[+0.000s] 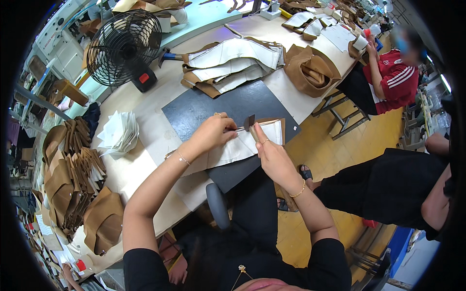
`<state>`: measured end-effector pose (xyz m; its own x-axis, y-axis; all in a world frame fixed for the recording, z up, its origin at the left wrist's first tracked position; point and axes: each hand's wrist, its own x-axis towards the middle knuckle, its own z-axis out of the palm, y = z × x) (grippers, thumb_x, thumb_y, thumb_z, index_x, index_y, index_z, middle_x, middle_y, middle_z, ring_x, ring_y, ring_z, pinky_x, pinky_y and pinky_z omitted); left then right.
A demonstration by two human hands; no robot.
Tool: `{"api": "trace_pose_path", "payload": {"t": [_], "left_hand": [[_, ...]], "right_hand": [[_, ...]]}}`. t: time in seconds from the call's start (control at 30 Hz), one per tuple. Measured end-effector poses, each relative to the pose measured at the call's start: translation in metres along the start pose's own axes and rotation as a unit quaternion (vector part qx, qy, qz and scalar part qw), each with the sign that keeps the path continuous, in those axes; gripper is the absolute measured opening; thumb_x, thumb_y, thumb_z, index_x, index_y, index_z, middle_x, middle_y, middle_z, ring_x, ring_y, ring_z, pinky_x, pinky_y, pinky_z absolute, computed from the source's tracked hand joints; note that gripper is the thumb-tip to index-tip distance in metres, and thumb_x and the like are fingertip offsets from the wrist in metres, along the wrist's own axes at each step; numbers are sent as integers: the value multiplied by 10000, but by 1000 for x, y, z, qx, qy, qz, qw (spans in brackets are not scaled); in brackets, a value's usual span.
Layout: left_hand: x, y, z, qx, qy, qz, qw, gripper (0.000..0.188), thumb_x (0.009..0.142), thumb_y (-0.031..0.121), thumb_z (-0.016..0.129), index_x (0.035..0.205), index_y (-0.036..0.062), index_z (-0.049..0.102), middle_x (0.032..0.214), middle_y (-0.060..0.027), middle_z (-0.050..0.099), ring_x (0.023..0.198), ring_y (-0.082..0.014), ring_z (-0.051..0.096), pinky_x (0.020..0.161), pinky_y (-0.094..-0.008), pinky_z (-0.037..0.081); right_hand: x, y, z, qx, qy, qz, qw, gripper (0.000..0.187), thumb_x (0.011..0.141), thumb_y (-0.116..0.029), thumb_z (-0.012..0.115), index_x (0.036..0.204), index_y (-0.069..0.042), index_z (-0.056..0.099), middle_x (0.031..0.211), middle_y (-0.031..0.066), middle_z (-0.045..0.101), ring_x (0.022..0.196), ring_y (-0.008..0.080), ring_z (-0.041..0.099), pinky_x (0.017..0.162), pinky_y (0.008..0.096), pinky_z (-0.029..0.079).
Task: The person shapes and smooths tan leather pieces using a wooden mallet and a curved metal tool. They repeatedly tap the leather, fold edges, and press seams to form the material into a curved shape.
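A brown leather-like piece with white backing [242,147] lies across a dark board [228,104] in front of me. My left hand [214,132] is closed on the far edge of this piece, its fingers pinched together there. In my right hand [273,155] is a small hammer [249,122], gripped by its pale handle. The dark hammer head is just to the right of my left fingertips, over the same edge. Whether the head touches the piece cannot be made out.
Beyond the board lie stacked white-backed pieces [233,57], a brown rolled bundle [310,70] and a blue-handled hammer [170,56]. A black fan [127,48] stands farther back. White sheets [119,133] and brown piles [70,179] sit left. People are at the right.
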<state>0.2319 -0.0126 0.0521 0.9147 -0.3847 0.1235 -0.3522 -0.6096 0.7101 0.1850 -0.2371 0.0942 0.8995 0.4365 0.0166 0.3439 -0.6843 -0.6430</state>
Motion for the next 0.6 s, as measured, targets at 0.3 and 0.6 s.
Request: {"api": "trace_pose_path", "payload": {"t": [0.3,0.6], "left_hand": [[-7,-6,-10,-58,-21,-35,997,250,838,234,754,980,31,726,899,-142,642,842,-324,634,735,-413,512],[-31,8,-5,155,47,88,983,158,855,216,712,912,71,740,891,-100,650,843,-294,627,755,-406,488]], "right_hand": [[-6,0,23,19,2,-6,1000,549,1016,-94,457,1531,-38,278,951,309,643,826,477,635,740,512,507],[-7,-35,6,66,43,-13,997,510,1025,-96,437,1513,-38,303,1054,331,632,921,492,625,795,515,506]]}}
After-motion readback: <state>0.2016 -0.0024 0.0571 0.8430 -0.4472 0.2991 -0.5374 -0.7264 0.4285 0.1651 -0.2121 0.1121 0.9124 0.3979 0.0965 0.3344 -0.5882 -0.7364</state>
